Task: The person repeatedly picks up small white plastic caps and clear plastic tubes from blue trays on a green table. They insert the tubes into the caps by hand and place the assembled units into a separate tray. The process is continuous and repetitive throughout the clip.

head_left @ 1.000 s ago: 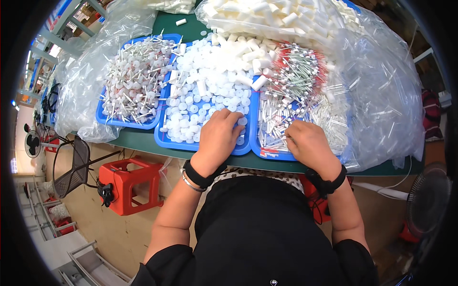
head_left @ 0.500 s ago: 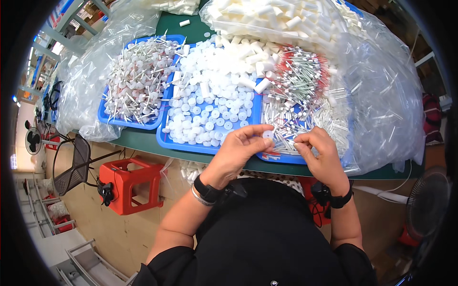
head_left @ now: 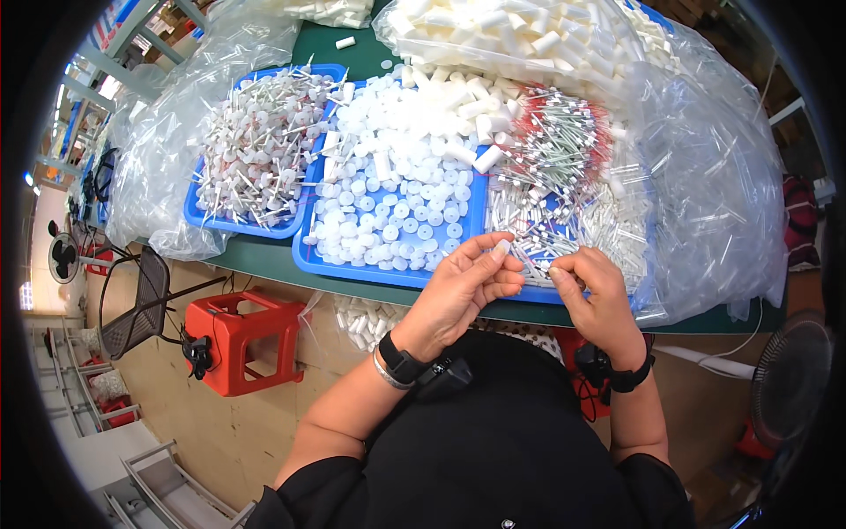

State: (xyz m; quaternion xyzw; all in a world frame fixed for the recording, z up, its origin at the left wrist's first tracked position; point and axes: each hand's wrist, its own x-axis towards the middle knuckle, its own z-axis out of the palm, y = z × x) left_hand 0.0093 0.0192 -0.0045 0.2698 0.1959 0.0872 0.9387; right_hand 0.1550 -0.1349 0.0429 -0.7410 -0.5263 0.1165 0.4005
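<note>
So the left fingers (head_left: 483, 267) have come over from the middle tray, where they were dipping a second ago, and now they're up beside the right fingers (head_left: 589, 264). Half a second back a disc (head_left: 503, 248) showed face-on in the left pinch; now the left fingers have tipped round and I only get a small whitish bit at the tips, which I take to be the same disc. I'd read that as picking over and both sets of fingers working together, but that's just my call. Left thumb and index are pressed together on it, so the disc sits right at the tips, just left of the right fingers and not clearly touching them. The right fingers are narrow, tips nearly meeting; can't tell if there's something tiny in there. Right under and just past both is the right tray (head_left: 546, 296), with loose white pins (head_left: 509, 212) beyond the fingertips. Left of the left fingers there's the middle tray (head_left: 370, 272) with loads of loose discs (head_left: 425, 232), and farther left the left tray (head_left: 256, 231), heaped with stemmed discs (head_left: 256, 159). Straight past the right fingers, a red-and-white bundle (head_left: 568, 132) lies on the pins, a clear bag (head_left: 714, 194) slumps off to their right, and farthest out is a pile of white cylinders (head_left: 547, 42).
</note>
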